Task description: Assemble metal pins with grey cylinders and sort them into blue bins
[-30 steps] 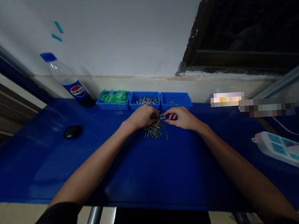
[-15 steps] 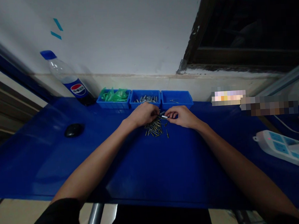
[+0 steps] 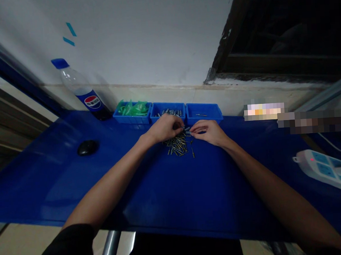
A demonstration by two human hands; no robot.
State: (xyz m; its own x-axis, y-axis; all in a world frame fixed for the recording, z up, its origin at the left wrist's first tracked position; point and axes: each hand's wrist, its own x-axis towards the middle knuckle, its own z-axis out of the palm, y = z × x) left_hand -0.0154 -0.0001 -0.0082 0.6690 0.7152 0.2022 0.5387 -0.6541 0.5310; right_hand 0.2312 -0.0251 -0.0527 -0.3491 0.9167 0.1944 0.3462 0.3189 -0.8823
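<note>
We see the left hand [image 3: 164,128] and right hand [image 3: 209,132], fingers pinched together, meeting over loose pins [image 3: 179,146] on the bench [image 3: 174,196]; anything gripped is too small to tell.

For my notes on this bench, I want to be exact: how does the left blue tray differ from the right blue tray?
The left blue tray is heaped with green pieces above its rim; the right blue tray holds only a thin pin or two. The left blue tray stands beside the bottle; the right blue tray lies just behind the right hand. Both are blue, alike in size, in one row.
</note>
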